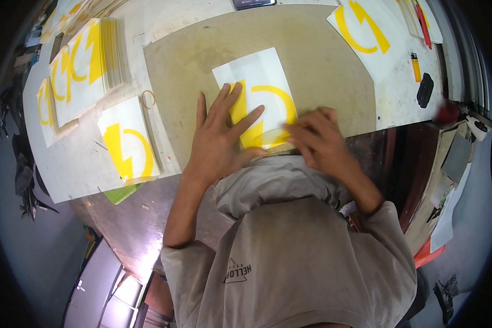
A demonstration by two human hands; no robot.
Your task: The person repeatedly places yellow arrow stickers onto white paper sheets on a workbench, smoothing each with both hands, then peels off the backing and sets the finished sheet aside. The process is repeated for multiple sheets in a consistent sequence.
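The fingers (pixel 251 116) of the left hand (pixel 213 139) are spread wide, some resting on a white sheet with yellow print (pixel 268 98) and the outermost lying on the brownish mat (pixel 333 60) just beside it, the thumb at the sheet's lower edge; those of the right hand (pixel 325 139) are bent together at the sheet's lower right corner, slightly blurred, so whether they pinch it I cannot tell; the sheet lies tilted on the mat, near the front edge of the white table (pixel 396 109); on the left stand stacked printed sheets (pixel 87 71), with a smaller pile (pixel 128 142) nearer the person and a rubber band (pixel 153 98) just beside it; on the right lies a yellow lighter (pixel 416 69), near a black object (pixel 425 90).
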